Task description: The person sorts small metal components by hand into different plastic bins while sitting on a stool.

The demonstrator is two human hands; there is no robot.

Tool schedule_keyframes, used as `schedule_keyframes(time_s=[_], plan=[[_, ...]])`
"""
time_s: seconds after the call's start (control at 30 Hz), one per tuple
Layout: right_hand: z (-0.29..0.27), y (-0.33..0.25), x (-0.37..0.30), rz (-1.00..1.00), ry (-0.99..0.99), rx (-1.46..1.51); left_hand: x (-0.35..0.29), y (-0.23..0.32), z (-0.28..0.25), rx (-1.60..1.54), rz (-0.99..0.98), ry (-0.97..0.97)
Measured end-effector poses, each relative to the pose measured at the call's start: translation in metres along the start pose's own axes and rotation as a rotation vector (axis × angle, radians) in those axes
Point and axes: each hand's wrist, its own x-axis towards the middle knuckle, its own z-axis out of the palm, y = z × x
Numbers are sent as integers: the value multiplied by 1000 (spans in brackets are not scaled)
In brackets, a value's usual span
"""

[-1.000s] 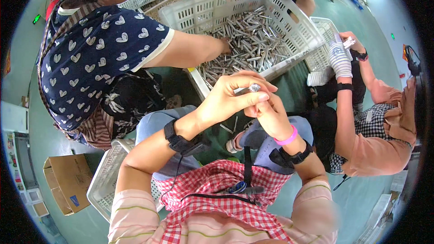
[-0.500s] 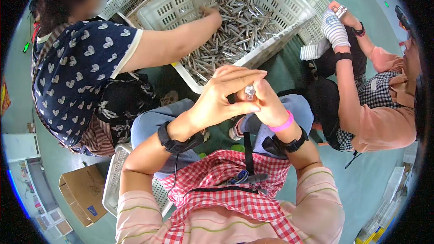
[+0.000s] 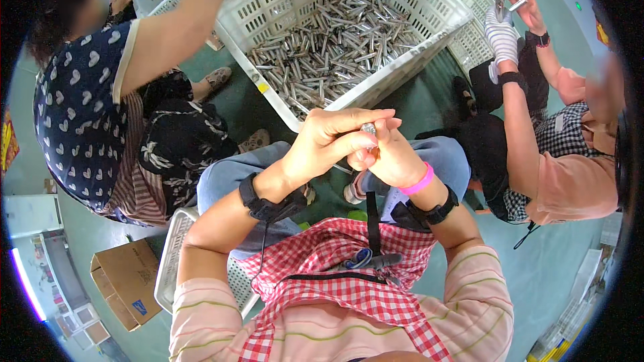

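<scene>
Just in front of the large white crate's near corner, my two hands meet over a small shiny metal piece [image 3: 368, 129]. My left hand [image 3: 323, 142] pinches it between thumb and fingers. Curled fingers of my right hand [image 3: 397, 159] close on the same piece from the other side. Only its end shows; the rest is hidden by the fingers. Beyond my hands stands the white slatted crate [image 3: 419, 55], holding a heap of slim silvery metal pieces [image 3: 335, 40].
A co-worker in a heart-print top [image 3: 80, 121] sits at left, arm reaching past the crate. At right another co-worker's gloved hand [image 3: 501, 40] holds metal pieces. A white basket [image 3: 176, 255] and a cardboard box [image 3: 127, 281] stand at my left; another white basket [image 3: 463, 43] stands beyond the crate's right side.
My hands have lowered slightly and closed tighter around the metal piece. The left co-worker's hand has left the crate and moved up and away. At right, the co-worker's hands have drawn apart.
</scene>
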Motion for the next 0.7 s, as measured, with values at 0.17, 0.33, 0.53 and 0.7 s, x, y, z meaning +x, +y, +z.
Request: schedule_keyframes(time_s=[0.17,0.33,0.53,0.7], plan=[[-1,2,-1,88,-140,34,0,3,-1,327,131,73],[2,0,-3,207,-201,117,-3,5,2,240,-26,29],[1,4,-5,92,-134,-59,-4,0,8,221,52,48],[-4,-1,-5,102,-165,-142,-2,-5,1,294,179,-7]])
